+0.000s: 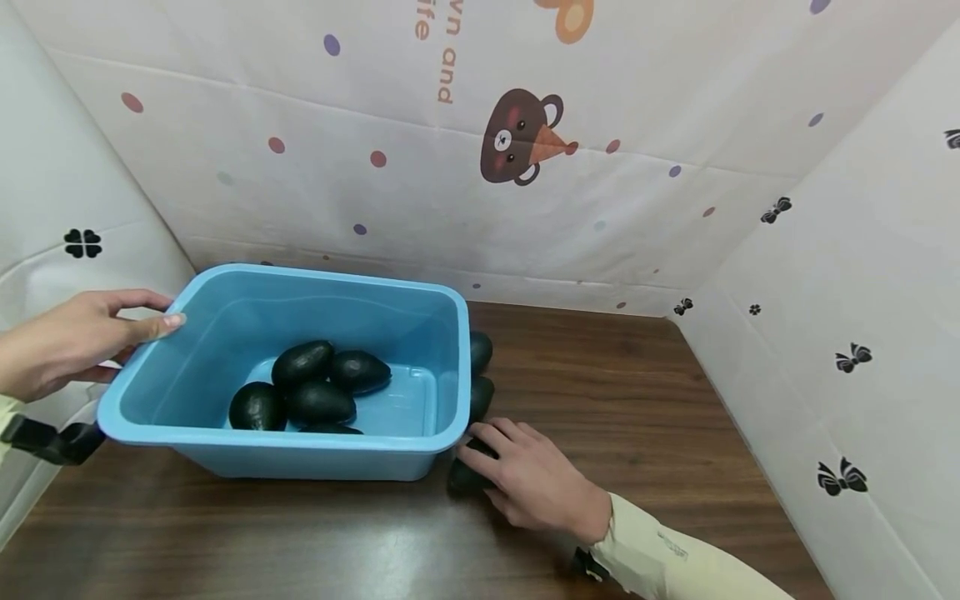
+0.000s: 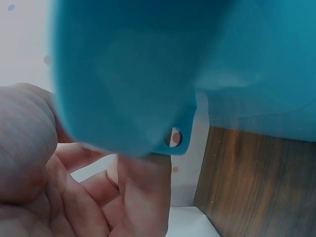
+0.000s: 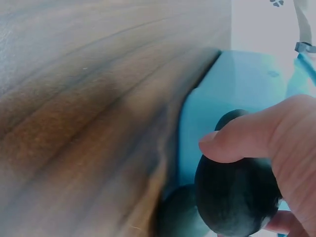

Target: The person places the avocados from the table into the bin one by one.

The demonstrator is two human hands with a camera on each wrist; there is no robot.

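Observation:
A light blue plastic basin (image 1: 315,460) stands on the wooden table, with several dark green avocados (image 1: 320,403) lying on its floor. My left hand (image 1: 82,342) grips the basin's left rim, thumb over the top and fingers underneath. In the left wrist view the fingers (image 2: 143,197) sit below the blue rim (image 2: 113,118). Beside the basin's right end, my right hand (image 1: 528,475) holds an avocado (image 3: 237,192), the thumb (image 3: 237,140) lying across it. Two more avocados (image 1: 482,398) rest behind that hand, partly hidden by the basin's rim.
Brown wood-grain tabletop (image 1: 600,383) extends right of the basin. A white patterned sheet (image 1: 420,208) rises behind the table, and white side walls (image 1: 840,275) with black bow prints flank it.

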